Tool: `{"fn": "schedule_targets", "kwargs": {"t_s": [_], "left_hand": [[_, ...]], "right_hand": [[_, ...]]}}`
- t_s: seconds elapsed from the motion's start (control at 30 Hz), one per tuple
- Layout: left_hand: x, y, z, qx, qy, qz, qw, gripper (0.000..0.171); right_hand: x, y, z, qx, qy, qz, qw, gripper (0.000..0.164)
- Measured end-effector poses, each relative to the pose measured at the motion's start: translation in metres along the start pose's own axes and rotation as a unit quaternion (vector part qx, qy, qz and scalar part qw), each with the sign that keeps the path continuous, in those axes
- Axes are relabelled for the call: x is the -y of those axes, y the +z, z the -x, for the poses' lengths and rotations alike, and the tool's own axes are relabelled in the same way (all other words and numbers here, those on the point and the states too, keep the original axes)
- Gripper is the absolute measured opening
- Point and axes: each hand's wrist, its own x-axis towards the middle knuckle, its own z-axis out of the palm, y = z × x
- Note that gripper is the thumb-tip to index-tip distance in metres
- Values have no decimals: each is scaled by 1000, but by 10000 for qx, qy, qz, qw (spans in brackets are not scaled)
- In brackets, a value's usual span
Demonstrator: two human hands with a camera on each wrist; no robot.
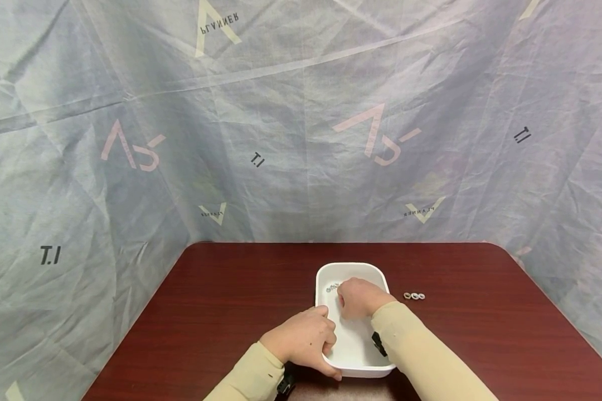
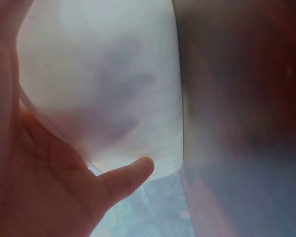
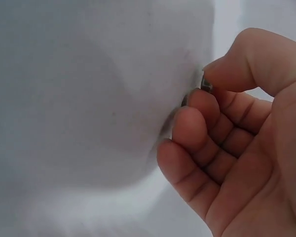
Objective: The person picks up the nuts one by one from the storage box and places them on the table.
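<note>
A white rectangular plastic tub [image 1: 353, 356] stands on the table. My left hand [image 1: 308, 337] grips its near left rim, the thumb [image 2: 130, 177] lying along the outer wall and the other fingers over the inside, showing as shadows through the plastic. Inside the tub is my right hand [image 1: 362, 298]; its thumb and index finger pinch a small metal nut [image 3: 206, 84], mostly covered by the fingertips. Several small metal nuts [image 1: 330, 288] lie on the tub floor just left of that hand. Three more nuts [image 1: 414, 296] sit in a row on the table, right of the tub.
The dark red wooden table [image 1: 231, 295] has rounded far corners. Behind it and at both sides hangs a creased grey printed sheet [image 1: 301, 111]. My right forearm crosses the tub's right rim.
</note>
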Motion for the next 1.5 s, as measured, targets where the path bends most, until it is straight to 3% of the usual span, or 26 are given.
{"fn": "schedule_targets", "kwargs": {"t_s": [0.13,0.47,0.9,1.23,1.5], "left_hand": [[0,0,0,8,8,43,10000,55],[-1,1,1,30,37,58,10000,56],[-2,-2,1,-1,40,-9,10000,55],[-1,-3,1,49,77,52,9999,56],[-1,-3,0,128,-6,-29,9999,56]], "right_hand": [[0,-2,-1,-27,45,-112,9999,22],[-1,-8,-2,-531,-138,-210,9983,18],[-1,-26,10,-907,-366,-219,9950,17],[-4,-51,23,-894,-110,-662,9937,18],[-10,-70,37,-997,61,-686,9926,15]]}}
